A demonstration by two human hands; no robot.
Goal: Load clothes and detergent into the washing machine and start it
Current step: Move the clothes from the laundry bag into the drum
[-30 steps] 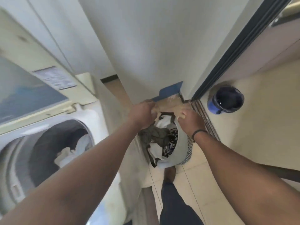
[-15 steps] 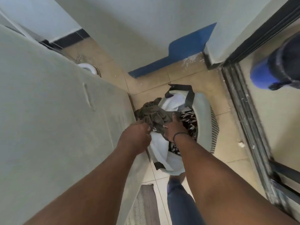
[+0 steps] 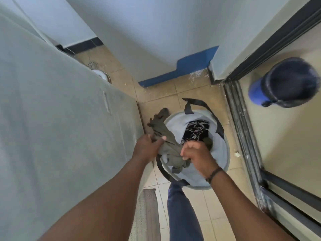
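A pale laundry basket [image 3: 220, 153] with dark handles stands on the tiled floor beside the washing machine's side panel [image 3: 60, 127]. An olive-grey garment [image 3: 163, 133] stretches up out of the basket. My left hand [image 3: 147, 146] grips its upper part and my right hand [image 3: 198, 155] grips its lower end over the basket. A black-and-white patterned garment [image 3: 196, 130] lies inside the basket. The machine's drum is out of view.
A blue bin [image 3: 284, 82] with a dark liner stands beyond the sliding-door track [image 3: 243, 136] at right. A floor drain [image 3: 93, 64] and a white object lie behind the machine. A mat [image 3: 147, 211] and my leg [image 3: 182, 214] are below.
The view dropped from the open drum down to the basket. Both hands took hold of the olive-grey garment and have lifted it partly out, leaving the patterned garment exposed.
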